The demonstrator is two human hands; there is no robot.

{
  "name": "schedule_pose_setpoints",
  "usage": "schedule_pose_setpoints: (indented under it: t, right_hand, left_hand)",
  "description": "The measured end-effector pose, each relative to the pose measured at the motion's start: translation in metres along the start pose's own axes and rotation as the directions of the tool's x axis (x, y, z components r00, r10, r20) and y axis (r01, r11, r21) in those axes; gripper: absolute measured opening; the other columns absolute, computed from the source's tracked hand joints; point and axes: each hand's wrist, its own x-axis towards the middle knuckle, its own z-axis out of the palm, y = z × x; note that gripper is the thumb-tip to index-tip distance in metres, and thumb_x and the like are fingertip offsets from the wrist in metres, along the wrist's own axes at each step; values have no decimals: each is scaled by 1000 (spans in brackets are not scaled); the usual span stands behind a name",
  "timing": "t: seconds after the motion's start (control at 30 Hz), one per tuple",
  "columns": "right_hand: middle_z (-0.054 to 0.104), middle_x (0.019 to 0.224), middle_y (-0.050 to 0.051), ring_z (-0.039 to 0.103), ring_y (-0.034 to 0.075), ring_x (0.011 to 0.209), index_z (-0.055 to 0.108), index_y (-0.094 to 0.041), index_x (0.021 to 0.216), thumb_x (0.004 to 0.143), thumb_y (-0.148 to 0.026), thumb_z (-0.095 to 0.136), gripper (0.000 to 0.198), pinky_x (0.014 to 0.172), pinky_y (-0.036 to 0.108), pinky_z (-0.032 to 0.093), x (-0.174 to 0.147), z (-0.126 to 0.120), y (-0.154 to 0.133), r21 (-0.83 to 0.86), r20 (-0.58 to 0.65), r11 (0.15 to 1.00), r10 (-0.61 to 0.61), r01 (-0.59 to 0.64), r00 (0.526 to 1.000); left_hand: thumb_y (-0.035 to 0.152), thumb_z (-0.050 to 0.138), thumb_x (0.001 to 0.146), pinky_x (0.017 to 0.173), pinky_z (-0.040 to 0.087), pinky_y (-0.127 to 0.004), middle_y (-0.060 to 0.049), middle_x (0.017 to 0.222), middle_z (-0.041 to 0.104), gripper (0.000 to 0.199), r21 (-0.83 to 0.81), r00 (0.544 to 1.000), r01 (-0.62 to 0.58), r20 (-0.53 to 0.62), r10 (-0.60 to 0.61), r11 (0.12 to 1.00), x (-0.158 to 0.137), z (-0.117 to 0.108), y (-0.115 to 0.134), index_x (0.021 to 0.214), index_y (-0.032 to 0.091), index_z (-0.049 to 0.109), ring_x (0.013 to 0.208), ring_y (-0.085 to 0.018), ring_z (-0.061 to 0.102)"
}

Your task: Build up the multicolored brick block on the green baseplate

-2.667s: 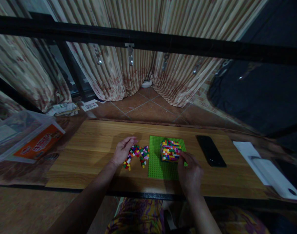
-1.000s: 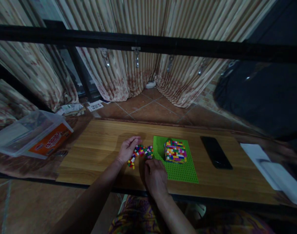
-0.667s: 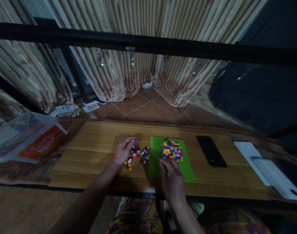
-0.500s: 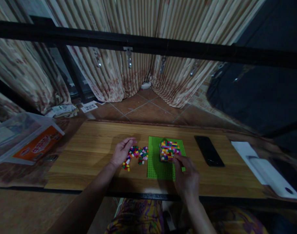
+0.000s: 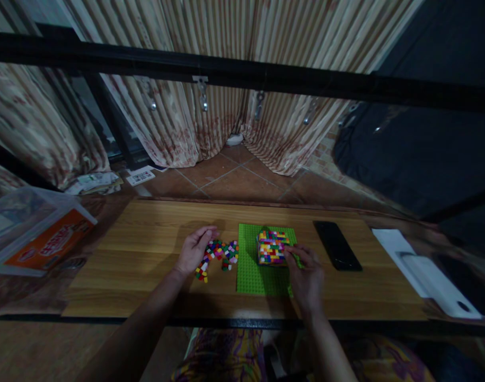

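Note:
A block built of many small coloured building bricks (image 5: 272,248) stands on the green studded baseplate (image 5: 248,278) at the middle of the table. My right hand (image 5: 307,273) is at the block's right side, thumb and forefinger pinched together against its edge. Whatever those fingertips grip is too small to make out. To the left of the baseplate lies a scatter of loose building bricks (image 5: 226,252). Just above their left part hovers my left hand (image 5: 193,248), thumb brought against curled fingers; anything between them is hidden.
A black phone (image 5: 337,245) lies on the wooden table (image 5: 139,244) right of the baseplate. Further right are a white sheet (image 5: 389,241) and a white device (image 5: 441,286). A clear plastic box (image 5: 39,233) with an orange label stands at left. A dark bar (image 5: 242,71) crosses beyond the table.
My right fingers have shifted slightly up along the block's right edge. My left hand stays close to the loose bricks. The whole view has shifted a little.

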Motion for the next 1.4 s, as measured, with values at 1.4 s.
schedule_pose_setpoints:
  t: [1.4]
  right_hand:
    - [66, 95, 7, 61, 19, 86, 68, -19, 92, 87, -31, 54, 19, 79, 35, 49, -38, 13, -49, -14, 113, 983, -179, 182, 977]
  left_hand:
    - [51, 57, 83, 90, 51, -36, -7, 98, 73, 41, 19, 1000, -14, -2, 14, 1000, -1, 2, -2, 106, 17, 66, 96, -22, 67]
